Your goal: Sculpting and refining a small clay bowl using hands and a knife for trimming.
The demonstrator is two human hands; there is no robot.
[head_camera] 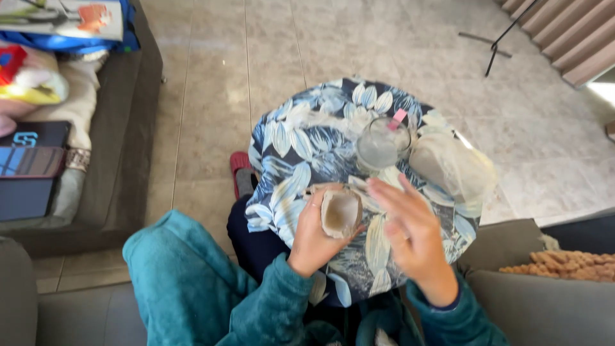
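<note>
Tiled floor under my small round table (288,147) draped in blue leaf-print cloth, my left hand (314,240) at six o'clock gripping a pale shell-like cup (339,213), my right hand (413,234) at five o'clock spread loose beside it, clear glass (382,144) at one o'clock.

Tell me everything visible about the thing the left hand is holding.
The left hand grips a small cup, pale beige to tan and crumpled, seemingly paper or thin fibre. It is tipped so its open mouth faces the camera, showing a whitish inside with a brownish rim. Fingers wrap its left side and underside. It sits above the leaf-print blue cloth, near a clear glass. The right hand, blurred, is open beside it; whether they touch is unclear.
</note>
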